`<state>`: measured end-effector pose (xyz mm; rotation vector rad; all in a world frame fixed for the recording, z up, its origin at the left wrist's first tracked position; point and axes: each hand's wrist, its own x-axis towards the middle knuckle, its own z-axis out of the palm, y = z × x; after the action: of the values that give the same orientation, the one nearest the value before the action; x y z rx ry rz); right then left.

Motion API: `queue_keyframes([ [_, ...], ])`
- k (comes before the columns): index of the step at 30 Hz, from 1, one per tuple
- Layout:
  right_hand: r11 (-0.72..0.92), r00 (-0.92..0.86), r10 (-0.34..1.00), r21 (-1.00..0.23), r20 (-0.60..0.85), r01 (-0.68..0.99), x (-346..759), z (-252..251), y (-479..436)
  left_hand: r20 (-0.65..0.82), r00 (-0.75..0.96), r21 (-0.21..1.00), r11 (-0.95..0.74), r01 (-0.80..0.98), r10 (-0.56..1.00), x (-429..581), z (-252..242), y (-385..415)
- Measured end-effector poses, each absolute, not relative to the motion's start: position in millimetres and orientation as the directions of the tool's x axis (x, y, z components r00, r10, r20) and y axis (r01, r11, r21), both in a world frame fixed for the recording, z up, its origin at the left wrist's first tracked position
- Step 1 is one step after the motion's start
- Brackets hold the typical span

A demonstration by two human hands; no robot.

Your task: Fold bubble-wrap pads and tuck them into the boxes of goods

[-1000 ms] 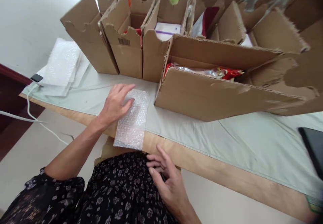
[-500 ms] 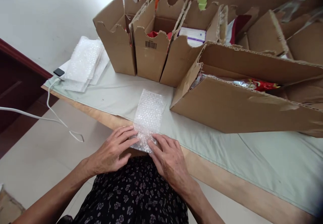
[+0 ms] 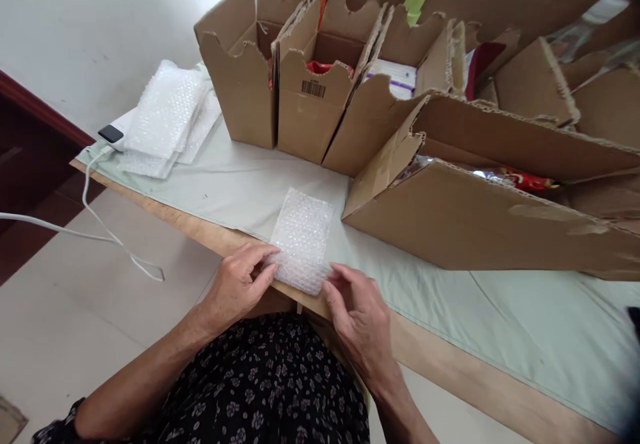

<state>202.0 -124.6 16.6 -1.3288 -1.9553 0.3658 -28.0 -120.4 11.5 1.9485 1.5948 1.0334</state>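
Observation:
A clear bubble wrap bag (image 3: pixel 303 237) lies flat on the cloth at the front edge of the table, its near end reaching over the wooden rim. My left hand (image 3: pixel 240 284) has its thumb and forefinger closed at the bag's lower left edge. On the other side, my right hand (image 3: pixel 359 311) holds the lower right corner between thumb and curled fingers; its fingertips are slightly blurred. Whether anything is inside the bag I cannot tell.
A stack of bubble wrap bags (image 3: pixel 163 114) lies at the left beside a white device (image 3: pixel 113 135) with a white cable (image 3: pixel 113 234). Cardboard bins (image 3: pixel 250 97) line the back, and a long cardboard box (image 3: pixel 450 217) with a red packet (image 3: pixel 527 181) stands at the right.
The bag's near end was crumpled under my fingers; now it lies smooth and the bag looks shorter and wider. My hands have moved apart to its two sides.

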Motion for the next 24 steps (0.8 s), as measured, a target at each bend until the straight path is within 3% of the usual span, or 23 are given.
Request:
queue_keyframes([
  [3,0.528,-0.243,0.823,-0.532,0.513,0.662,198.8,23.0,-131.7,0.262,0.050,0.706,-0.227,0.671,0.964,-26.0,7.2,-116.6],
  [7,0.618,-0.484,0.786,-0.449,0.384,0.646,187.3,19.6,-130.5,0.277,0.061,0.671,-0.238,0.702,0.959,-25.2,3.9,-114.9],
  [12,0.632,-0.538,0.774,-0.375,0.333,0.678,182.4,4.0,-112.2,0.337,0.052,0.637,-0.268,0.723,0.940,-25.9,5.8,-117.7],
  [18,0.606,-0.481,0.795,-0.499,0.369,0.619,184.1,11.1,-102.4,0.418,0.259,0.553,-0.469,0.689,0.871,-36.6,11.2,-126.2],
  [22,0.486,-0.432,0.863,-0.661,0.261,0.571,186.9,17.2,-99.9,0.408,0.233,0.637,-0.458,0.620,0.883,-37.0,8.6,-123.6],
  [24,0.459,-0.396,0.881,-0.665,0.257,0.589,189.3,17.3,-99.3,0.388,0.181,0.679,-0.413,0.607,0.904,-34.8,9.1,-119.4],
])
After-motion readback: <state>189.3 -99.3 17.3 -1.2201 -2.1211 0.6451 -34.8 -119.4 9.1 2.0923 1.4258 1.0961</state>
